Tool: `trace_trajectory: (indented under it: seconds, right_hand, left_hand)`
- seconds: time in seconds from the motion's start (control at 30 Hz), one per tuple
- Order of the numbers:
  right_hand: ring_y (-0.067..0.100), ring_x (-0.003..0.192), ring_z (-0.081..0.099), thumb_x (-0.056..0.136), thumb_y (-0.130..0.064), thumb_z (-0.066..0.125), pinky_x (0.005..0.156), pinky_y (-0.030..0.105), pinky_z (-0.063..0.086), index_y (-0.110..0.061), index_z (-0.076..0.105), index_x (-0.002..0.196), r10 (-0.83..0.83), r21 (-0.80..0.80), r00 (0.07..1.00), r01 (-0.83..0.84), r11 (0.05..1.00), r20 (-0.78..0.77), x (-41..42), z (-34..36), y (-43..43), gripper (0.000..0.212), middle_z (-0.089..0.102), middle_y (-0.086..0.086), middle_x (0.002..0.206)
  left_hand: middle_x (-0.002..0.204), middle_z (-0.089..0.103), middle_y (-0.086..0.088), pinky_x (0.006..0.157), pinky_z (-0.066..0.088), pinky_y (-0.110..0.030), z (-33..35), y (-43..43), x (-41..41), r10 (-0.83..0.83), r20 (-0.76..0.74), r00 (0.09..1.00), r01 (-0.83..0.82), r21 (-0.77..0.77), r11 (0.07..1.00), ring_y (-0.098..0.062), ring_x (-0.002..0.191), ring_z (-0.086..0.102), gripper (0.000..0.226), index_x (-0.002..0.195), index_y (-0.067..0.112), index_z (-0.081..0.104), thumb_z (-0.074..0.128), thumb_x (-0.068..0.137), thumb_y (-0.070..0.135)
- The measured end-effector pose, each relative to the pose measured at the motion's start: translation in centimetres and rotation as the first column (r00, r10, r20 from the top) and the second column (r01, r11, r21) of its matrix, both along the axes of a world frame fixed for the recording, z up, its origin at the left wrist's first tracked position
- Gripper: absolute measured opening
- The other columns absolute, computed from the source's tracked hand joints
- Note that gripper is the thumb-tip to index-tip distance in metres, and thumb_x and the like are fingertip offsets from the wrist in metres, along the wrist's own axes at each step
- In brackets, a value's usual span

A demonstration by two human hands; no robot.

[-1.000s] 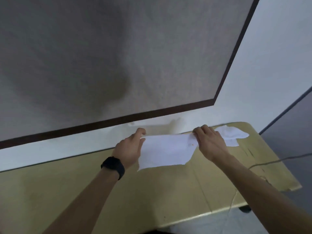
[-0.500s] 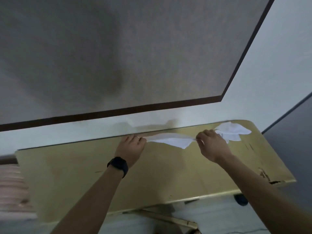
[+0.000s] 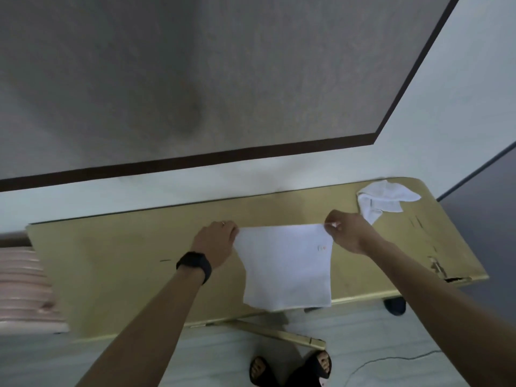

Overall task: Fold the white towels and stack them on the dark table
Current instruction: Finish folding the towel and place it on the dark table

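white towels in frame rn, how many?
2. One white towel is held spread by its far corners between the left hand and right hand; a crumpled towel lies at the table's far right end.

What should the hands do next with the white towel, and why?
Probably lower the towel flat onto the table. The left hand and right hand each pinch a top corner, and it hangs open past the table's near edge, so it needs laying flat before folding.

towels: 2 — held towel (image 3: 287,263), crumpled towel (image 3: 382,198) | hands: 2 | table (image 3: 117,263): 1 | wristband (image 3: 195,265): 1
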State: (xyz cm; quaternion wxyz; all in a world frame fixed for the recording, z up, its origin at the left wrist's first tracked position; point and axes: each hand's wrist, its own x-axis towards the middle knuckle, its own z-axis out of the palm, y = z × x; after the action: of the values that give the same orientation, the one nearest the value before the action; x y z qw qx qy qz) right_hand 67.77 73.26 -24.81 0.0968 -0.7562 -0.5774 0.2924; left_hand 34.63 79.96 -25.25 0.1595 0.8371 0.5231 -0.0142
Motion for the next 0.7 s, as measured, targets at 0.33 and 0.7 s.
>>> trace_trajectory:
  seconds: [0.33,0.7]
  right_hand:
    - [0.013,0.093,0.057,0.095,-0.024,0.06,0.077,0.03,0.044,-0.021,0.069,0.1,-0.009,0.452,0.998,-0.019,0.892,0.059,-0.1,1.1,4.0,0.011,0.062,-0.008,0.093]
    - [0.016,0.097,0.061,0.08,-0.034,0.061,0.08,0.031,0.053,-0.036,0.073,0.087,0.315,-0.375,0.935,-0.237,0.896,0.162,-1.3,-7.2,-0.3,0.014,0.068,-0.011,0.105]
  left_hand:
    - [0.09,0.069,-0.004,0.072,0.046,-0.036,1.4,5.5,-0.5,-0.063,0.105,0.992,0.003,0.493,0.87,-0.029,0.082,0.061,0.036,0.1,0.015,0.07,0.036,0.099,0.028]
    - [0.114,0.061,-0.003,0.089,0.042,-0.036,-8.4,-3.6,-1.3,-0.214,-0.254,0.943,0.209,-0.047,0.977,-0.023,0.105,0.054,0.037,0.111,0.016,0.062,0.029,0.104,0.031]
